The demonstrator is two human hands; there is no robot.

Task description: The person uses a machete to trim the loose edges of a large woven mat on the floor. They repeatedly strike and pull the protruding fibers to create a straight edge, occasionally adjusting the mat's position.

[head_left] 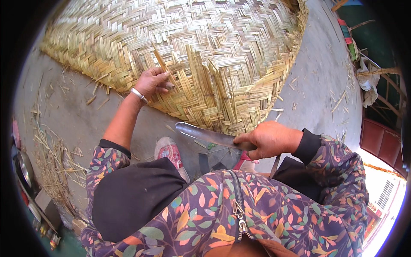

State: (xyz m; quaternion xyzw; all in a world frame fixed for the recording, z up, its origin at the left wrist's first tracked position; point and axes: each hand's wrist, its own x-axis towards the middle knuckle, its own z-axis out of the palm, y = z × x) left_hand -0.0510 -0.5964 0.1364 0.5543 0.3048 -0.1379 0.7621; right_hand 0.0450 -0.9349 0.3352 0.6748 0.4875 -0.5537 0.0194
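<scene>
A large woven reed mat (239,28) spreads before me, its near corner pointing toward my feet. Along its near left edge, my left hand (153,82) is closed around a split reed strip (161,59) that stands up from the weave. Several loose strip ends (207,83) stick up near the corner, to the right of that hand. In my right hand (274,139) is a knife with a long, slightly curved dark blade (205,134). Its rounded tip points left, just short of the mat's edge, and my index finger lies along the blade's base. My palm hides most of the handle.
Reed scraps (55,158) litter the grey floor (145,124) at the left, with smaller bits at the right. My shoes (168,152) are close below the mat. A dark red box (381,139) and several sticks (379,72) stand at the right. Metal items (25,169) sit far left.
</scene>
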